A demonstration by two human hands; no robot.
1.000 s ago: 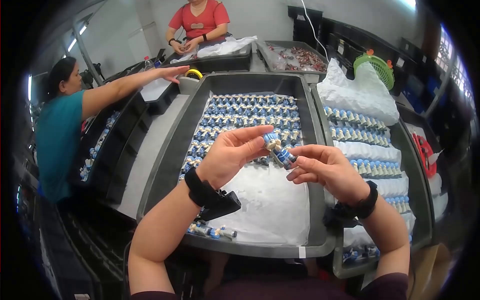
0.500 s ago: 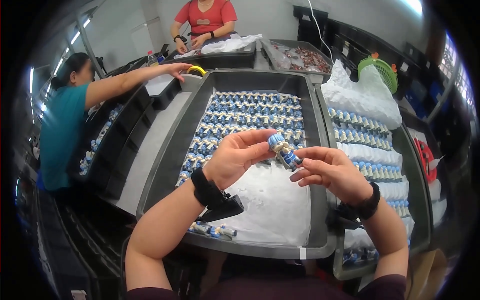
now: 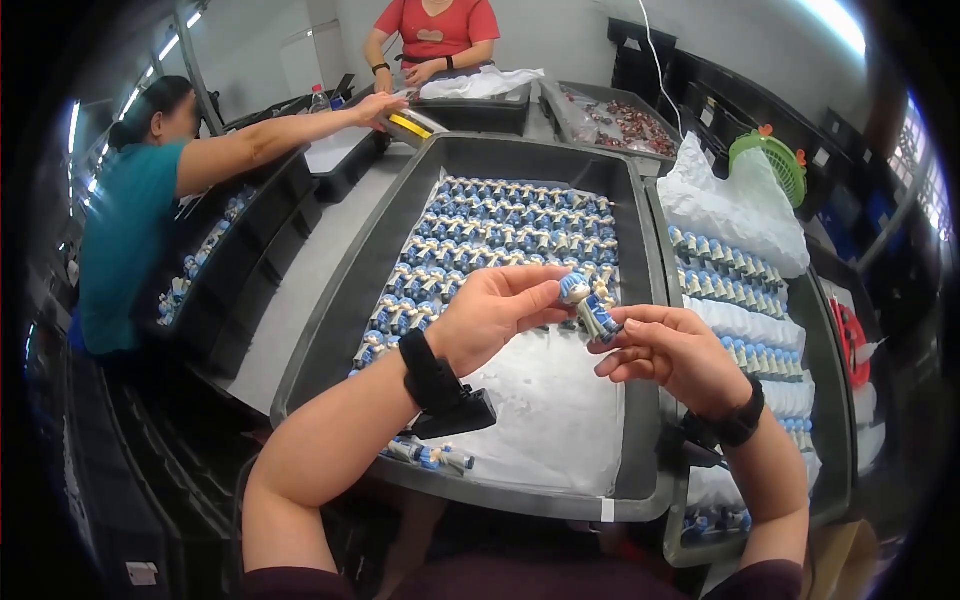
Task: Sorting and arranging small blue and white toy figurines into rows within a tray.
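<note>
A small figurine [image 3: 592, 310] with blue hair and a blue and cream outfit is held tilted between my two hands, over the middle tray. My left hand [image 3: 505, 312] pinches it at the head. At its feet, the thumb and fingers of my right hand [image 3: 668, 348] close on the lower end. Below lies the dark grey tray [image 3: 330, 345], lined with white sheet, where rows of similar figurines [image 3: 500, 230] fill the far part. A few more figurines [image 3: 430, 455] lie at its near left corner, partly hidden by my left forearm.
To the right, another tray [image 3: 838, 440] holds figurine rows between white padding [image 3: 735, 215]. A green basket [image 3: 775, 165] stands behind it. At left, a person in teal [image 3: 135, 240] reaches toward a yellow and grey round object [image 3: 408, 125]. Another person in red [image 3: 440, 35] stands at the back.
My hands keep hold of the figurine, which is turned slightly more upright. The person in teal has lifted and tilted the yellow-edged round object. The whole view has shifted a little.
</note>
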